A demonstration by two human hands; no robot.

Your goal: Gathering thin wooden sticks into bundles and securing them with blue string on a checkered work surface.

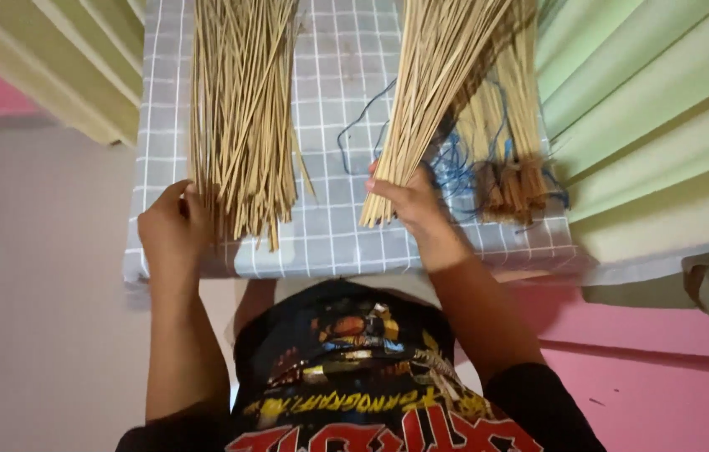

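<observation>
A loose pile of thin tan sticks [241, 109] lies on the left of a table under a grey checked cloth [337, 238]. My left hand [174, 226] rests at the near ends of that pile, fingers curled against the sticks. My right hand [409, 201] grips a second bundle of sticks [430, 92] near its lower end; the bundle slants up and to the right. Beside it lies a third bundle [509, 142], bound with blue thread [455, 163], its brown frayed ends pointing toward me.
Green pleated curtains hang at upper left [69, 67] and right [656, 109]. A pink wall [664, 377] shows at lower right and a pale wall at left. A loose strand of blue thread [354, 138] lies on the cloth between the bundles.
</observation>
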